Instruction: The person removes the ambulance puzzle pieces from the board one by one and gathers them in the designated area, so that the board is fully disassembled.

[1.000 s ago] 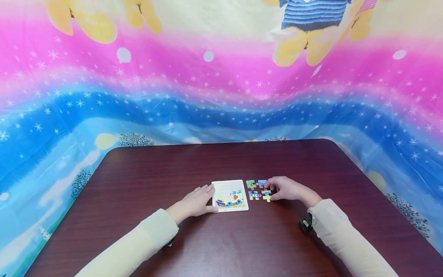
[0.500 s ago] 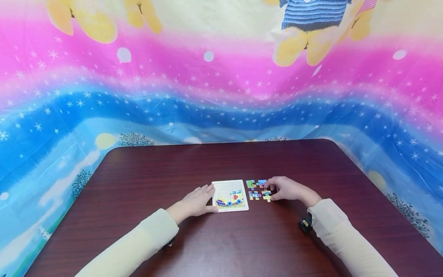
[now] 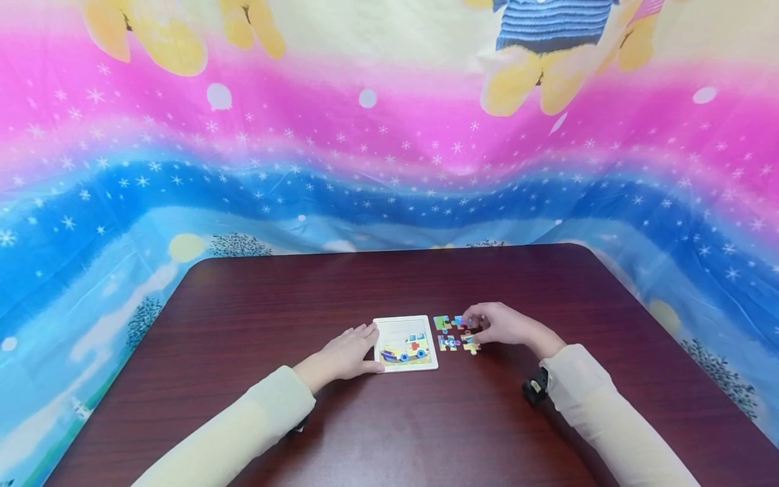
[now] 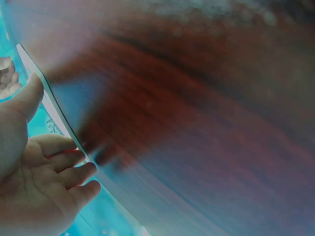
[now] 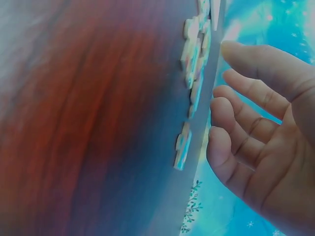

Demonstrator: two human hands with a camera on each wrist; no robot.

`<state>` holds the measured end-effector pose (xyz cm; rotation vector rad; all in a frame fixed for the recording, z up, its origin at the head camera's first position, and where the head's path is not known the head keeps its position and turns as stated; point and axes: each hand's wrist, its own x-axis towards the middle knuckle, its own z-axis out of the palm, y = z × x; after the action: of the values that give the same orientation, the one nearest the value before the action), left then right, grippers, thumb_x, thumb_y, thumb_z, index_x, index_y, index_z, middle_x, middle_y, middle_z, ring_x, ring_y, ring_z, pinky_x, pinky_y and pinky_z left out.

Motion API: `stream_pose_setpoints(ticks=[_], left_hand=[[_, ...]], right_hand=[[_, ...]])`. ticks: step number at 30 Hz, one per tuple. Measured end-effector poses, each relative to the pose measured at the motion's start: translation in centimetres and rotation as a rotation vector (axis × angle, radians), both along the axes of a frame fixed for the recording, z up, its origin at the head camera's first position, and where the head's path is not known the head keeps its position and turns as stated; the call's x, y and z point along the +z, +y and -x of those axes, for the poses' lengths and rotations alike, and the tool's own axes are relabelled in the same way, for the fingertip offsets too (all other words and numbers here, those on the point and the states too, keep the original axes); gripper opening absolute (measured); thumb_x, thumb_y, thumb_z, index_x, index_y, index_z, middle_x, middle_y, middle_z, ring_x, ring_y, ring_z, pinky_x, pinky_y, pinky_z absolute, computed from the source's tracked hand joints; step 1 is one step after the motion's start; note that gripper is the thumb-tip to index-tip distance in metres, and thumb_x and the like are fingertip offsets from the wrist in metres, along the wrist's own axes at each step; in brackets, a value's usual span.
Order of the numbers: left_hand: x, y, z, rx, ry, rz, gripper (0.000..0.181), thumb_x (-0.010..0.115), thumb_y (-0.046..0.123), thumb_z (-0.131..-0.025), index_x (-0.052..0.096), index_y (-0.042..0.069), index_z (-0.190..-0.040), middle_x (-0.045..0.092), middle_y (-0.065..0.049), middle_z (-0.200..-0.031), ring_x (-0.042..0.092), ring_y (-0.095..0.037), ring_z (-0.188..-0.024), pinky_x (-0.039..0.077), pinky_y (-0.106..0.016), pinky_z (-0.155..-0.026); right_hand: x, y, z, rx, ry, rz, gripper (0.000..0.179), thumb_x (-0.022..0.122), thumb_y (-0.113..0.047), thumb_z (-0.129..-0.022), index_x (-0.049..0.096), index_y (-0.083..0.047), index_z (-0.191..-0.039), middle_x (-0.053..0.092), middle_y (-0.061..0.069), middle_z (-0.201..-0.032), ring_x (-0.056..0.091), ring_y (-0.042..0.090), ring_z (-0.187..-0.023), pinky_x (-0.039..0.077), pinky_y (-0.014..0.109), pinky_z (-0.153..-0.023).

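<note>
My left hand (image 3: 342, 353) lies along the left edge of a white-framed puzzle board (image 3: 394, 331), fingers at its upper corner and thumb at the lower one. A yellow vehicle picture with a red cross fills the board's lower part; its upper part is pale. Several colourful jigsaw pieces (image 3: 447, 343) lie just right of the board. Over the rightmost pieces hovers my right hand (image 3: 505, 325), its fingers loosely bent. In the right wrist view, the thumb and fingers stand apart above the pieces (image 5: 189, 64) with nothing between them. Part of the upper right piece is hidden behind the fingers.
Everything lies on a dark reddish-brown table (image 3: 292, 284) with rounded far corners. A colourful printed curtain (image 3: 377, 135) hangs behind and along the sides. A black device (image 3: 535, 387) is strapped under my right wrist.
My right hand has lifted slightly up and away from the pieces. My left hand and the board stay where they were.
</note>
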<state>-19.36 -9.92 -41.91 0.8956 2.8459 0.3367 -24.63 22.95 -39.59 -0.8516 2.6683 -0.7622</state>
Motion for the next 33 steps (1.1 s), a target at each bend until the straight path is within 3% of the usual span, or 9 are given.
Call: stream_pose_setpoints(ticks=[2, 15, 21, 33], left_hand=[[0.6, 0.2, -0.3, 0.013, -0.020, 0.011, 0.073, 0.062, 0.041, -0.085, 0.040, -0.008, -0.134, 0.035, -0.020, -0.141, 0.031, -0.034, -0.130, 0.027, -0.044, -0.105], [0.5, 0.3, -0.1, 0.017, -0.013, 0.042, 0.074, 0.061, 0.044, -0.086, 0.040, -0.008, -0.134, 0.035, -0.020, -0.142, 0.031, -0.034, -0.130, 0.027, -0.044, -0.104], [0.5, 0.3, -0.1, 0.019, -0.024, 0.039, 0.074, 0.061, 0.043, -0.086, 0.040, -0.008, -0.135, 0.034, -0.019, -0.142, 0.030, -0.033, -0.130, 0.027, -0.043, -0.105], [0.7, 0.3, -0.2, 0.021, -0.013, 0.035, 0.074, 0.062, 0.043, -0.085, 0.041, -0.008, -0.134, 0.035, -0.020, -0.141, 0.031, -0.034, -0.130, 0.028, -0.044, -0.104]], right_hand=[[0.1, -0.2, 0.1, -0.003, -0.005, 0.015, 0.032, 0.072, -0.005, -0.076, 0.062, -0.003, -0.107, 0.055, 0.004, -0.084, 0.050, 0.017, -0.068, 0.047, 0.029, -0.058], [0.4, -2.9, 0.0, 0.074, -0.001, 0.097, 0.035, 0.071, -0.008, -0.079, 0.060, 0.000, -0.111, 0.058, 0.009, -0.090, 0.053, 0.018, -0.075, 0.048, 0.029, -0.062], [0.3, -4.4, -0.1, 0.097, 0.011, 0.090, 0.036, 0.071, -0.009, -0.079, 0.060, -0.001, -0.112, 0.058, 0.010, -0.093, 0.053, 0.016, -0.075, 0.048, 0.028, -0.063], [-0.4, -6.9, -0.4, 0.115, -0.017, 0.034, 0.037, 0.074, -0.013, -0.078, 0.060, -0.007, -0.113, 0.055, 0.003, -0.099, 0.050, 0.015, -0.063, 0.045, 0.027, -0.053]])
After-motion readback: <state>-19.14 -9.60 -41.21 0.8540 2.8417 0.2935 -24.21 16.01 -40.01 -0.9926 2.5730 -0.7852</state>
